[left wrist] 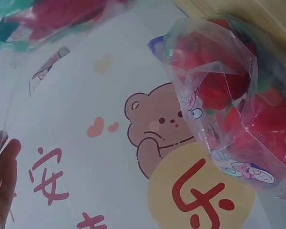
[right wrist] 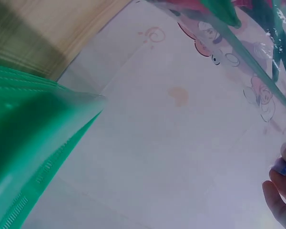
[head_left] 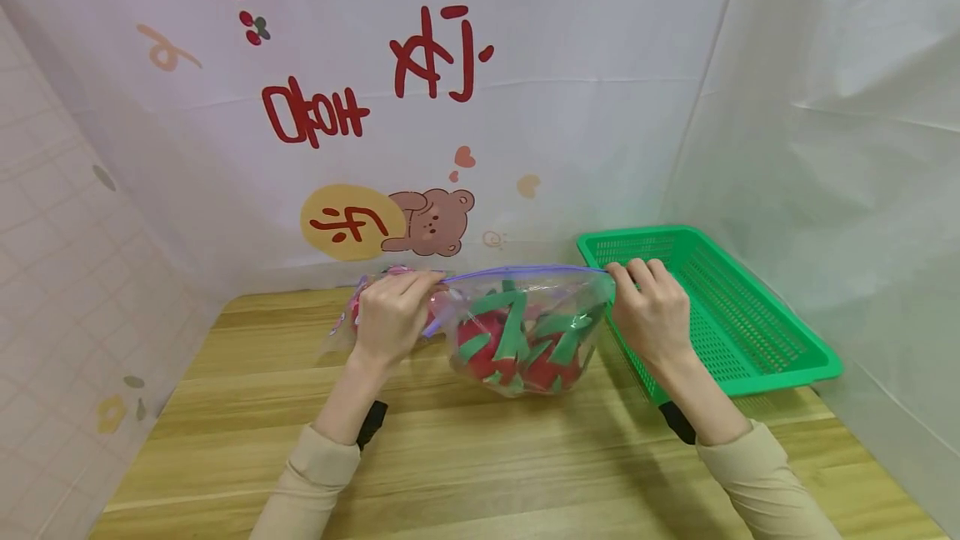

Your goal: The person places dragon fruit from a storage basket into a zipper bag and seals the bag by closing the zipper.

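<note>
A clear zip bag [head_left: 525, 340] with a purple zip strip hangs over the table, holding red dragon fruits [head_left: 551, 369] with green scales. My left hand [head_left: 393, 315] pinches the left end of the strip, and my right hand [head_left: 652, 307] pinches the right end. The strip is stretched between them. In the right wrist view, fingers [right wrist: 279, 198] of the right hand hold a purple piece of the strip. Only part of the left hand [left wrist: 2, 181] shows in the left wrist view, at the edge.
Behind my left hand lies a second clear bag [left wrist: 271, 124] of red things, printed with cartoon figures. A green plastic basket [head_left: 738, 319] stands to the right, near my right hand. A printed white cloth [head_left: 570, 107] hangs behind the wooden table [head_left: 480, 473].
</note>
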Tool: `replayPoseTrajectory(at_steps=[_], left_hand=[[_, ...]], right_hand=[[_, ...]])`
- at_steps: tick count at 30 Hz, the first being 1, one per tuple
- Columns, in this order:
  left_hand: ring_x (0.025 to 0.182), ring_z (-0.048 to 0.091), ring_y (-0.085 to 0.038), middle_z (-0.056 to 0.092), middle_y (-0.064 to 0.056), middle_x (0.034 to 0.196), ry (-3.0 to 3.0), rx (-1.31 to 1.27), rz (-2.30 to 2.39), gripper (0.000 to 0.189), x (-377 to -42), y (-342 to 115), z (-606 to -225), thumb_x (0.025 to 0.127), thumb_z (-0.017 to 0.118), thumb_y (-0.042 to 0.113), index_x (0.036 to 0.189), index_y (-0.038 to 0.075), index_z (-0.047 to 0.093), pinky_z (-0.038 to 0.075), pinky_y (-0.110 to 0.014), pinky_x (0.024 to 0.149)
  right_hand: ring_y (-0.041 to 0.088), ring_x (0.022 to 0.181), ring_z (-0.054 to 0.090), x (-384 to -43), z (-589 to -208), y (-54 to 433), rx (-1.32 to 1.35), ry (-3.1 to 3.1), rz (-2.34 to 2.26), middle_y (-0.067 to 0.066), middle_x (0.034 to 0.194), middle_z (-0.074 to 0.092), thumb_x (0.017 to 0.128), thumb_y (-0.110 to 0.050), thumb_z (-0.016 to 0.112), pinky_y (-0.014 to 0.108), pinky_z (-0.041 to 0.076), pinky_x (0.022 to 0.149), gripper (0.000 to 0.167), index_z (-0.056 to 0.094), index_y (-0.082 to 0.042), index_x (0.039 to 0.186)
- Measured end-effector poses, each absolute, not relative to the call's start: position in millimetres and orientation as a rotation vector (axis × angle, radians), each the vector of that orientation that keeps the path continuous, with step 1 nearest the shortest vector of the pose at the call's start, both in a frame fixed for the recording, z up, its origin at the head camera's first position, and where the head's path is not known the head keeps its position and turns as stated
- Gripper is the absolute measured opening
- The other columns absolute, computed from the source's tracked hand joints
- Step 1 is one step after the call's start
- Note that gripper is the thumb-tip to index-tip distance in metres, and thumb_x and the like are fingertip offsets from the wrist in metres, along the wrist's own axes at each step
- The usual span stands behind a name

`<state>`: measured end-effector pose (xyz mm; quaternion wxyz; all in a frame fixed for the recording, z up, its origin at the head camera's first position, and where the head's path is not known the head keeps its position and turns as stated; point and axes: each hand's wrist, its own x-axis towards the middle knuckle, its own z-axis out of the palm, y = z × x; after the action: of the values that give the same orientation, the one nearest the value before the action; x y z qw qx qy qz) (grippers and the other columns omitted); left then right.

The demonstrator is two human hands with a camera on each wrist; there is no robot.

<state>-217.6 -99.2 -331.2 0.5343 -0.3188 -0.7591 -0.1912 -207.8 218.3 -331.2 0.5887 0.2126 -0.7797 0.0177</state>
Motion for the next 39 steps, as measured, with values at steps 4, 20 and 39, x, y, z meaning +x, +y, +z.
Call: replayPoseTrajectory(at_steps=[4,20,39], left_hand=[[0.057,0.067,-0.024,0.074,-0.009,0.075,-1.807,-0.754,-0.485,0.01,-216,-101,-331,0.077,0.07,-0.004,0.082,0.004,0.074,0.051,-0.03,0.049],[0.075,0.069,-0.025,0.069,-0.011,0.084,-1.86,-0.853,-0.488,0.025,-224,-108,-351,0.077,0.063,-0.016,0.095,0.001,0.066,0.057,-0.033,0.062],[0.067,0.067,-0.027,0.07,-0.015,0.076,-1.651,-0.783,-0.404,0.021,-229,-109,-378,0.097,0.051,0.011,0.091,-0.003,0.065,0.057,-0.037,0.061]], right_hand=[[0.031,0.057,0.047,-206,-329,218,0.515,-1.793,0.045,0.013,0.067,0.054,0.075,0.017,0.048,0.033,0.035,0.041,0.026,0.067,0.002,0.081],[0.029,0.057,0.049,-212,-333,219,0.573,-1.717,0.027,0.013,0.069,0.058,0.074,0.016,0.056,0.032,0.033,0.039,0.022,0.07,0.001,0.083],[0.035,0.094,0.063,-192,-342,138,0.698,-1.725,0.048,0.017,0.101,0.068,0.081,0.003,0.05,0.044,0.054,0.078,0.028,0.067,-0.002,0.103]])
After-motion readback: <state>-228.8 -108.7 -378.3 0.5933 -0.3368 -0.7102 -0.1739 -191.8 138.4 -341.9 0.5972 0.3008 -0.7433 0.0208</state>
